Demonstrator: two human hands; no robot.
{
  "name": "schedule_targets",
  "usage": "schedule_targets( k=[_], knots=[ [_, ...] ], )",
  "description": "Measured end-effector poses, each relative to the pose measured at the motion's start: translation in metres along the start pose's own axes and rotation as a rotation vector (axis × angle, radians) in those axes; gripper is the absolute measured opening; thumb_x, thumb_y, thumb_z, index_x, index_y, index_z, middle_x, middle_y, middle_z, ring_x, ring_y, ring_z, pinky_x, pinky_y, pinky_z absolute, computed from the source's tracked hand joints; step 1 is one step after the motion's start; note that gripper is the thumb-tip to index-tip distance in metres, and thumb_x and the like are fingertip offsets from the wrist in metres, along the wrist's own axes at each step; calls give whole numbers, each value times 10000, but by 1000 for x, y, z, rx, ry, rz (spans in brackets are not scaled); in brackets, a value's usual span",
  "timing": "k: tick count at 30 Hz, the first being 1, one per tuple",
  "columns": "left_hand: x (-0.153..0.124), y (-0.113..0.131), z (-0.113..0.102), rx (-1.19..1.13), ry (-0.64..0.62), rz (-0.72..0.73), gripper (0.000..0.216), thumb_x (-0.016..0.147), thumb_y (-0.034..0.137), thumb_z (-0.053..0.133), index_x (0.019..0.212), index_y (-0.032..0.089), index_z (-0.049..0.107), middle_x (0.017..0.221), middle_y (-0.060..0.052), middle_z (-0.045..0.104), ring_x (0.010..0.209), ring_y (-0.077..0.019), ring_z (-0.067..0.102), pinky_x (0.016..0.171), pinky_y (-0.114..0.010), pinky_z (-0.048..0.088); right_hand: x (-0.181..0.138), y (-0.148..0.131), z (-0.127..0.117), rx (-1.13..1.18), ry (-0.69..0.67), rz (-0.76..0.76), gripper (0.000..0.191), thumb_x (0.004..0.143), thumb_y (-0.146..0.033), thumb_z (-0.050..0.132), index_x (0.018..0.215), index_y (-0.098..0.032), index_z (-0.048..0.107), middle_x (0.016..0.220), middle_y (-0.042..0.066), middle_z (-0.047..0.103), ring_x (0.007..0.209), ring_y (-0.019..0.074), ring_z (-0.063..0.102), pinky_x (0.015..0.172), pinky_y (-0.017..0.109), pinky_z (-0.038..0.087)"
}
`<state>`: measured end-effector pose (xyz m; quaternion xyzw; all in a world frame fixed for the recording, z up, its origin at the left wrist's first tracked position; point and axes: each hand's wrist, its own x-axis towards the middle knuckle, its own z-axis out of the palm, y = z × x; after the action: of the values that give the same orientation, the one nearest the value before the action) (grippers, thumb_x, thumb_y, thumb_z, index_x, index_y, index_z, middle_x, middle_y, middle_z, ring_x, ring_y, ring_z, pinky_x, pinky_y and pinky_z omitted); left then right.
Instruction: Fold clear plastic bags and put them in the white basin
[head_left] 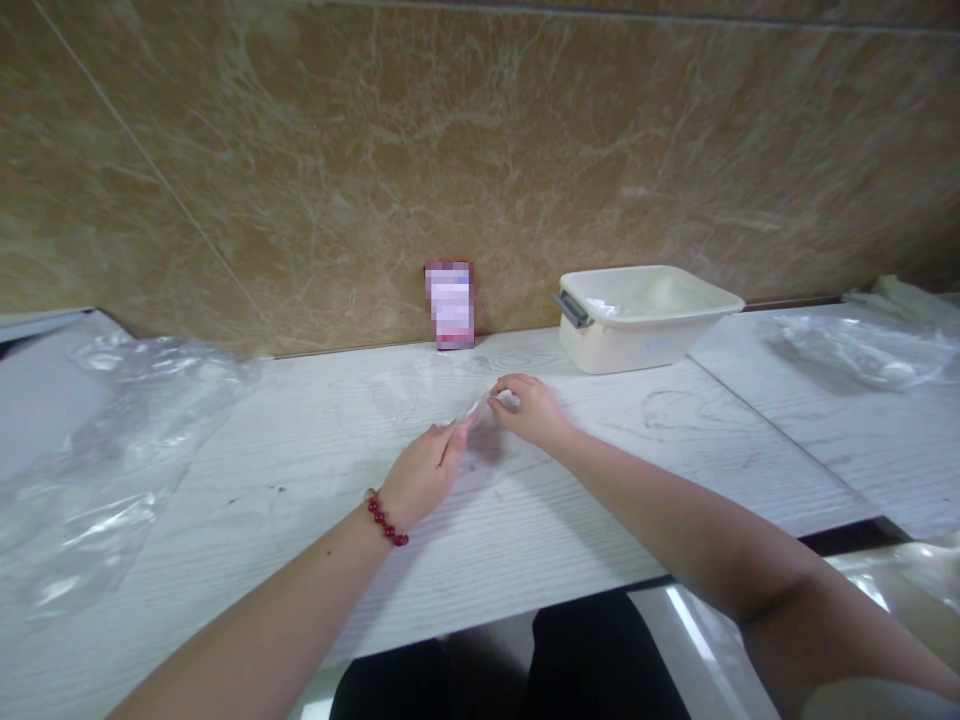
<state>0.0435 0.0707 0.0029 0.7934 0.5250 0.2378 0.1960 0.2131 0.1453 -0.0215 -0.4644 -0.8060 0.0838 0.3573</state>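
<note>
Both of my hands meet over the middle of the white wood-grain table (315,470). My left hand (424,472), with a red bead bracelet on its wrist, has its fingers pressed together on the edge of a small clear plastic bag (480,412). My right hand (529,408) pinches the same bag from the right side. The bag is thin, see-through and hard to make out; I cannot tell if anything is inside it.
A cream plastic tub (645,318) with a grey handle stands at the back right by the brown marble wall. A small blurred card (449,304) leans on the wall. Crumpled clear plastic sheets lie at far left (112,450) and far right (862,350).
</note>
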Motion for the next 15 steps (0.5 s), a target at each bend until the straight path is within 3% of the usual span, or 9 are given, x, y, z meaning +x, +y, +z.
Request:
schedule_targets(
  k=[5,15],
  knots=[
    [-1,5,-1,-5,-13,50,447,859,314,166,1229,197,387,1180,-18,505,1047,-160,479,944,-317,305,0,1,2,23,-5,27,74,691,-194,479,732,-198,541,811,25,579,816,146,519,776,296,383],
    [1,-1,0,-146,36,39,463,856,317,161,1225,158,390,1236,-7,447,1152,-139,372,993,-303,257,6,12,-2,72,29,84,215,686,-71,374,719,-198,544,766,16,559,738,122,514,688,244,412]
  ],
)
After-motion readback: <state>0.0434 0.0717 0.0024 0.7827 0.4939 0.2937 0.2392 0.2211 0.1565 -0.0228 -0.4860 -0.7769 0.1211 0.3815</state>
